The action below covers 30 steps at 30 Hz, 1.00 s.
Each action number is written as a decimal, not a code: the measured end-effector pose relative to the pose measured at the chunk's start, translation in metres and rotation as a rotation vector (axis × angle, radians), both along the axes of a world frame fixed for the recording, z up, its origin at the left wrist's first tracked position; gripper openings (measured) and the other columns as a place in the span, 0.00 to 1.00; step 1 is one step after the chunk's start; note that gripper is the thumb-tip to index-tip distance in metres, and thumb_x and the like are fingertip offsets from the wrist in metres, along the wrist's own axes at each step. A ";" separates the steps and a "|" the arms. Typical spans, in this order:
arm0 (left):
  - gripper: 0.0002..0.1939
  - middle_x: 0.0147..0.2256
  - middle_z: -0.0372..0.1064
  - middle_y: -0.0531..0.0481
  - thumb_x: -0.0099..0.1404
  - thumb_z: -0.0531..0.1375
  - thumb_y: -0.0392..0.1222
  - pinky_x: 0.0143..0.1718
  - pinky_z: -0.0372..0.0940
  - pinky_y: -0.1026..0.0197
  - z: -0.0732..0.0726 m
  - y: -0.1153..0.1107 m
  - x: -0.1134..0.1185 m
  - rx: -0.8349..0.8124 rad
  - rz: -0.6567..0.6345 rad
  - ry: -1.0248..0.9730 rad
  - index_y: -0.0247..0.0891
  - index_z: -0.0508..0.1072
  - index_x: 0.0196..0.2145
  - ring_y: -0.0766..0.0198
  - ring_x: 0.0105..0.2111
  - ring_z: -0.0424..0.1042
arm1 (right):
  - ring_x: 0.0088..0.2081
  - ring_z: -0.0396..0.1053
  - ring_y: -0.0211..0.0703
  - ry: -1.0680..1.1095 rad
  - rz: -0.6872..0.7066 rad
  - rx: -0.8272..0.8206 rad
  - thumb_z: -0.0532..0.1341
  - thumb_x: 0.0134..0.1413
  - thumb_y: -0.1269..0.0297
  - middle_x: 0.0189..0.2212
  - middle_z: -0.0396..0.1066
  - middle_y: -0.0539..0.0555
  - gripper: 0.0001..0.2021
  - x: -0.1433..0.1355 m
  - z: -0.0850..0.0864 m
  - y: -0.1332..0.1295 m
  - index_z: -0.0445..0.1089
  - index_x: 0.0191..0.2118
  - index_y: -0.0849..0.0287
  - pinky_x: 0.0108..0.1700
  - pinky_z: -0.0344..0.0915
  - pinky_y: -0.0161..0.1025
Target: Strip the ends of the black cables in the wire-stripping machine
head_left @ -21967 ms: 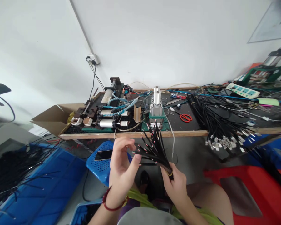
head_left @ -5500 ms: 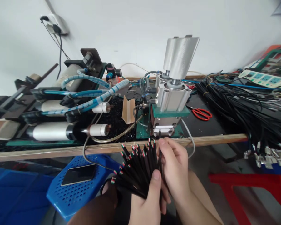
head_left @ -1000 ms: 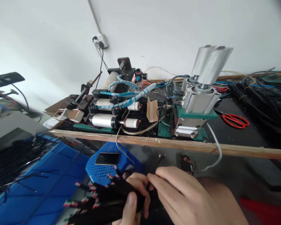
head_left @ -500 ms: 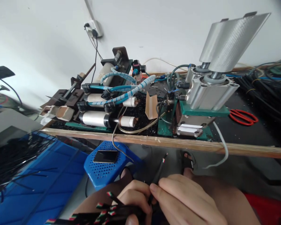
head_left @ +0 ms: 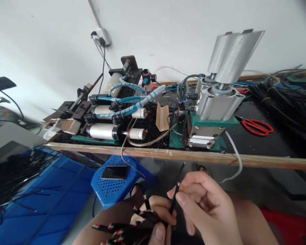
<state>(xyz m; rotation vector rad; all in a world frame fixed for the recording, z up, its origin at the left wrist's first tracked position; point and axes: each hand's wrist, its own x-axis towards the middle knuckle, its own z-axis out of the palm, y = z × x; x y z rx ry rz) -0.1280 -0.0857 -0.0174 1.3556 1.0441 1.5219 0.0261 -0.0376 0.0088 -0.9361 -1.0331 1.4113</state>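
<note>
Beyond the counter [head_left: 165,153]'s front edge, near the blue stool [head_left: 111,190], I have the cable bundle [head_left: 140,228] gripped in my left hand [head_left: 158,217], fingers curled closed; my right hand [head_left: 206,207] pinches one black cable [head_left: 175,199], other fingers loosely bent.

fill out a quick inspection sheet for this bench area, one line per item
surface: black bench top, wooden front edge
things: left hand grips black strands with red, white and green ends
clutter: cardboard piece, red-handled scissors, black scraps
hands: right hand has one strand between its fingers
cables: pale cable hangs over the edge; bundled black cables at right
surroundings: phone on blue stool; blue bin; wall socket
</note>
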 end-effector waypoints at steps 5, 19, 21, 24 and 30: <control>0.16 0.41 0.77 0.46 0.80 0.58 0.53 0.24 0.69 0.64 -0.015 0.000 -0.003 0.014 -0.118 0.016 0.45 0.83 0.47 0.67 0.23 0.72 | 0.14 0.64 0.31 0.159 0.174 -0.025 0.72 0.66 0.51 0.23 0.78 0.54 0.14 0.000 0.004 0.007 0.82 0.41 0.59 0.17 0.62 0.27; 0.21 0.38 0.75 0.48 0.80 0.57 0.58 0.25 0.63 0.63 -0.034 -0.004 0.015 -0.086 -0.063 -0.064 0.40 0.78 0.41 0.70 0.21 0.65 | 0.15 0.55 0.28 0.085 0.045 0.117 0.72 0.62 0.61 0.16 0.70 0.48 0.09 -0.004 0.016 0.017 0.81 0.32 0.59 0.16 0.51 0.24; 0.20 0.39 0.75 0.47 0.80 0.57 0.57 0.25 0.64 0.63 -0.034 -0.004 0.013 -0.084 -0.071 -0.051 0.40 0.79 0.41 0.68 0.22 0.66 | 0.15 0.54 0.29 0.082 0.043 0.112 0.71 0.63 0.60 0.16 0.68 0.47 0.10 -0.005 0.014 0.017 0.82 0.31 0.59 0.16 0.50 0.25; 0.18 0.43 0.75 0.46 0.81 0.56 0.55 0.25 0.65 0.63 -0.032 -0.004 0.010 -0.065 -0.116 -0.055 0.41 0.79 0.43 0.68 0.24 0.68 | 0.15 0.53 0.29 0.097 0.016 0.104 0.71 0.64 0.59 0.15 0.67 0.47 0.11 -0.007 0.007 0.015 0.83 0.31 0.58 0.15 0.49 0.26; 0.17 0.37 0.73 0.47 0.81 0.55 0.55 0.26 0.63 0.64 -0.033 -0.004 0.004 -0.123 -0.208 -0.001 0.41 0.77 0.44 0.65 0.26 0.68 | 0.15 0.53 0.30 0.144 -0.059 0.082 0.70 0.65 0.56 0.13 0.63 0.46 0.13 -0.010 -0.008 0.011 0.83 0.31 0.57 0.17 0.53 0.28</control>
